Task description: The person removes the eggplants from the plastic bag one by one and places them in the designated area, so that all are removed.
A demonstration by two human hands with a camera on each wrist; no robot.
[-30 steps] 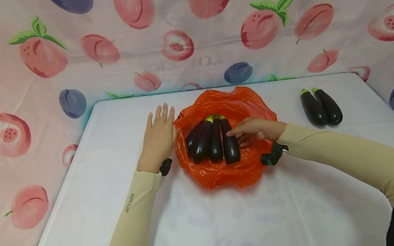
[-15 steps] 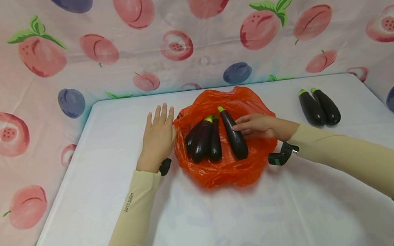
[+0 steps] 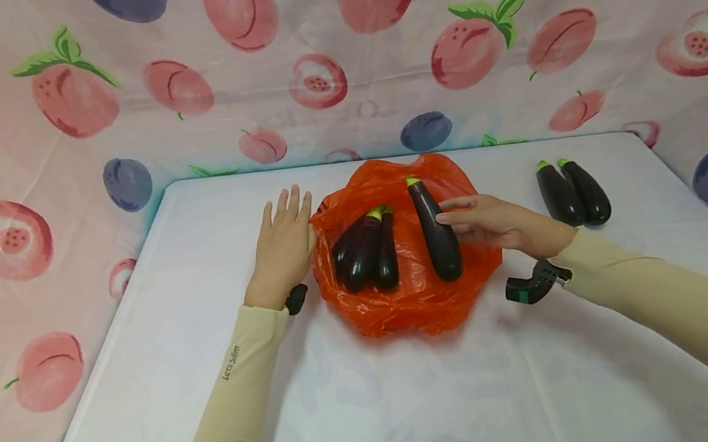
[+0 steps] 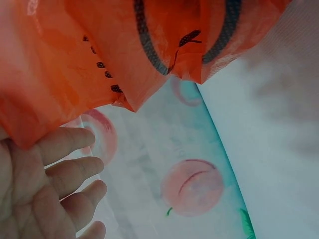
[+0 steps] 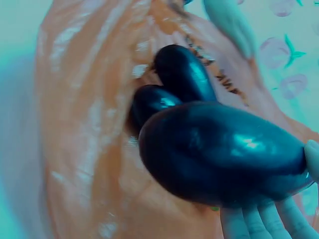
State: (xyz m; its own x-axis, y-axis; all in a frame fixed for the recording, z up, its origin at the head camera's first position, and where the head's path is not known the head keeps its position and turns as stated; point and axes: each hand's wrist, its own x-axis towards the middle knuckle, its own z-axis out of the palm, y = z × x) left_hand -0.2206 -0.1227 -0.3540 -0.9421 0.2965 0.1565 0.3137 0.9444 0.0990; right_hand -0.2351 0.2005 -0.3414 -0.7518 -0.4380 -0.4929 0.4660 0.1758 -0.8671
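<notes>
My right hand grips a dark purple eggplant with a green stem end, held above the right part of an orange plastic bag. In the right wrist view the same eggplant lies between the thumb and the fingers. Several more eggplants lie side by side in the bag's left part. At the bag's left edge my left hand is held with its fingers straight. The left wrist view has this hand's fingers against the hanging orange plastic.
Two eggplants lie side by side at the back right of the white table. A fruit-patterned cloth hangs behind the table and at its sides.
My right hand has taken hold of the rightmost eggplant, lifted it off the others and carried it to the right. My left hand stays in place.
</notes>
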